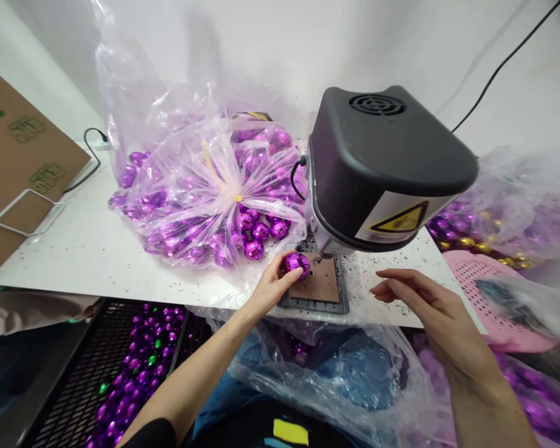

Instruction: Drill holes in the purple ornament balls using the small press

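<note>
My left hand [274, 284] is closed around a shiny purple faceted bauble [297, 264], thumb across its front. The bauble is over the left part of a brown board [324, 285] set in a dark grey machine base. Above and behind it looms the black machine head [392, 149], with a yellow warning label on its front. To the right of the base, my right hand [429, 306] hovers over the white table with its fingers stretched out and nothing visible in them. Beside the machine, a clear plastic bag [182, 180] holds many purple baubles, several showing at its opening.
A cardboard box [23, 162] stands at the far left. Below the table are a black mesh crate [60, 386] with purple and green baubles, and clear plastic over my lap. At right lies a pink perforated basket [464, 274]. Dark scraps dot the white table [93, 242].
</note>
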### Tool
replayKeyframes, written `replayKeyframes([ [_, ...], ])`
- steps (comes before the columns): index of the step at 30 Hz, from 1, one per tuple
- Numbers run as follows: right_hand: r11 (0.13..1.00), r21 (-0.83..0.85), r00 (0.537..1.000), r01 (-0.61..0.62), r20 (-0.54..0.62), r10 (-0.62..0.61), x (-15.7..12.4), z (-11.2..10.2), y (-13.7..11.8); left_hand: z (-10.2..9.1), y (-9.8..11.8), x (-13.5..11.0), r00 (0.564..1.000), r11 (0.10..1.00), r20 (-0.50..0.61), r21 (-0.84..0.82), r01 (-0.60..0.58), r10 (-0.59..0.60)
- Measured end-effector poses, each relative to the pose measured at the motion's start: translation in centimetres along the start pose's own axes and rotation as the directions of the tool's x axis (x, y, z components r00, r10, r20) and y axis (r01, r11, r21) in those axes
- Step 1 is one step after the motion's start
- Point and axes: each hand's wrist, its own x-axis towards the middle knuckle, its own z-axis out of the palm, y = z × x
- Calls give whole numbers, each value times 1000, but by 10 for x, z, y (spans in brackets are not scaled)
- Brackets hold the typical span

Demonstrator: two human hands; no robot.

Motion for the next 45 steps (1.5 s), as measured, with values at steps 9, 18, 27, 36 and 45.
replayKeyframes([
  [9, 999, 34, 993, 21, 113, -25, 7, 16, 4, 16, -21, 10, 970, 857, 6, 467, -217, 242],
  [18, 1000, 25, 993, 8, 116, -11, 4, 11, 5, 25, -13, 6, 890, 630, 220, 640, -440, 399],
  [27, 879, 40, 811, 475, -408, -420, 19, 4, -78, 41, -11, 6, 933, 606, 102, 734, -305, 346],
  [36, 797, -284, 736, 533, -310, -602, 63, 2, -132, 43, -11, 7, 939, 590, 113, 752, -294, 323],
  [45, 457, -636, 358, 622, -288, -888, 23, 18, -86, 44, -11, 6, 946, 637, 92, 719, -279, 311],
])
